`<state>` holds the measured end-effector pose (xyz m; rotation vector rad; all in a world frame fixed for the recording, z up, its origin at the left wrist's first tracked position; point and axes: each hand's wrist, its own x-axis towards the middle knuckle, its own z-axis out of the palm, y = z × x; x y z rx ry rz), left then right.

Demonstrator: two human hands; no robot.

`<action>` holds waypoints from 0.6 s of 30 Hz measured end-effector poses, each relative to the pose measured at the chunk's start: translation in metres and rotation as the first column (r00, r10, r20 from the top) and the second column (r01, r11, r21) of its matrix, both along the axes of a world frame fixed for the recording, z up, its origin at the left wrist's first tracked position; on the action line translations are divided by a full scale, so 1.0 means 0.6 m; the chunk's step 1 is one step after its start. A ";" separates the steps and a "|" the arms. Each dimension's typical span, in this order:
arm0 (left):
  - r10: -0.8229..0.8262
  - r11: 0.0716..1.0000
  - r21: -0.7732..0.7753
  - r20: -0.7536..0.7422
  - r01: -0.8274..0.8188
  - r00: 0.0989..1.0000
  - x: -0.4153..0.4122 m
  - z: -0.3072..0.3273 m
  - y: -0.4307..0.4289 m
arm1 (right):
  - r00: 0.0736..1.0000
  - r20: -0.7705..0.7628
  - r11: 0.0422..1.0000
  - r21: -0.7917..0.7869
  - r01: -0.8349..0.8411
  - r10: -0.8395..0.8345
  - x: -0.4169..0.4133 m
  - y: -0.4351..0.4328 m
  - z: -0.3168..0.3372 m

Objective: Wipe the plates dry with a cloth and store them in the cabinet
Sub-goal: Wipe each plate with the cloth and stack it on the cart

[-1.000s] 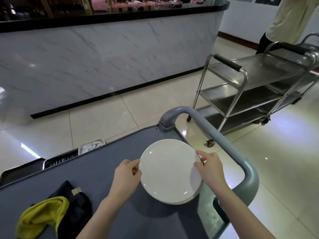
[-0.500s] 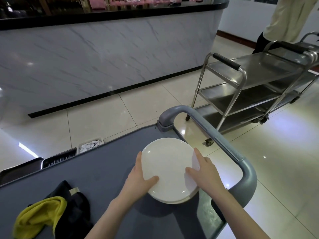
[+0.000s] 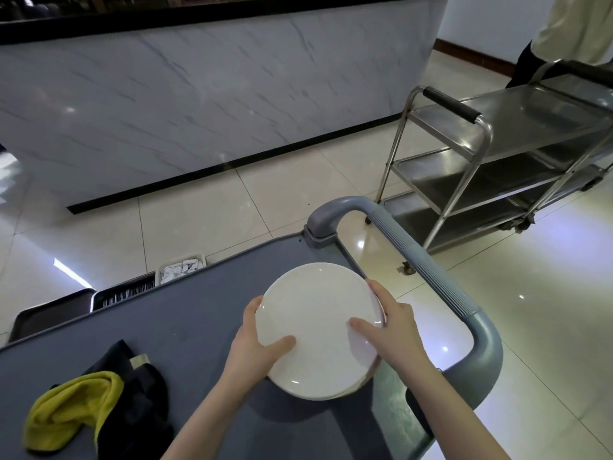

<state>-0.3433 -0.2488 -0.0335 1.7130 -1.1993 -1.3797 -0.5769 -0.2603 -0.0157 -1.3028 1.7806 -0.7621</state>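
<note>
A stack of white plates (image 3: 318,327) was found at the right end of a grey plastic cart top (image 3: 185,320), close to the cart's ribbed grey handle (image 3: 434,277). The rims of lower plates showed along the stack's right and near edges. The left hand (image 3: 255,343) gripped the stack at its left rim, thumb laid across the top plate's face and fingers curled around the edge. The right hand (image 3: 394,333) gripped the right rim in the same manner, thumb on top. Whether the stack rested on the surface or was raised clear of it could not be determined. At the cart's left end, well apart from the plates, a yellow cloth (image 3: 71,406) lay crumpled against a dark cloth (image 3: 142,410). Beyond the cart's far edge sat a white basket (image 3: 180,270) of pale scraps, beside a dark slotted tray (image 3: 124,292). A three-shelf stainless steel trolley (image 3: 517,127) stood to the right on the tiled floor (image 3: 232,207), with another person (image 3: 564,31) partly visible behind it. A marble-faced counter (image 3: 215,104) ran across the background.
</note>
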 end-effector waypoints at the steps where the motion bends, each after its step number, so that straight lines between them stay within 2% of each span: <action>1: 0.020 1.000 0.014 -0.036 -0.020 0.999 0.002 -0.002 0.001 | 1.000 0.020 1.000 0.012 -0.012 0.012 0.002 0.000 -0.003; 4: 0.072 0.997 0.043 -0.131 -0.066 0.989 0.006 -0.007 0.008 | 0.999 0.042 0.999 0.035 -0.036 0.034 0.003 -0.001 -0.008; 7: 0.111 0.993 0.053 -0.156 -0.104 0.982 0.007 -0.007 0.012 | 0.997 0.026 0.997 0.000 -0.075 0.075 -0.001 -0.007 -0.008; 10: 0.152 0.988 0.057 -0.156 -0.145 0.976 0.005 -0.008 0.018 | 0.985 0.061 0.985 -0.062 -0.160 0.164 -0.005 -0.017 -0.006; 15: 0.222 0.975 -0.003 -0.136 -0.224 0.966 0.005 -0.016 0.037 | 0.944 0.213 0.968 -0.048 -0.248 0.253 0.003 -0.023 -0.007; 18: 0.279 0.958 -0.033 -0.134 -0.285 0.951 0.001 -0.022 0.059 | 0.935 0.219 0.960 -0.056 -0.275 0.280 0.013 -0.020 -0.007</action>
